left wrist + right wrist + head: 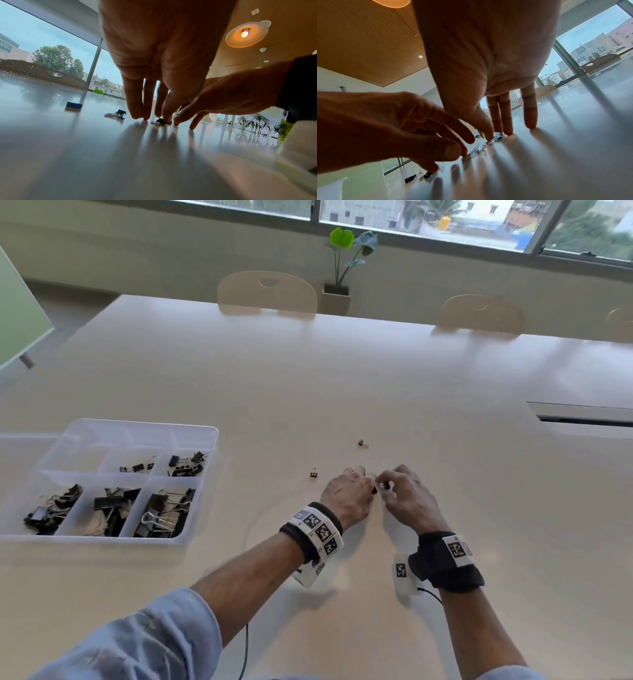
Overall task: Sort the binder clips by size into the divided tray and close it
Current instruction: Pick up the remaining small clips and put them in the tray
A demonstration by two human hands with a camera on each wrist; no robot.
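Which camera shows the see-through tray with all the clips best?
The head view: the whole tray shows, five of its compartments holding clips. Neither wrist view shows the tray, only hands and loose clips on the table.

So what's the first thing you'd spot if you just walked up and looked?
Probably the two hands meeting mid-table, the left hand and right hand picking at tiny binder clips with their fingertips. Then the clear divided tray off to the left, with black clips heaped in five of its compartments. Two small stray clips lie just beyond the hands.
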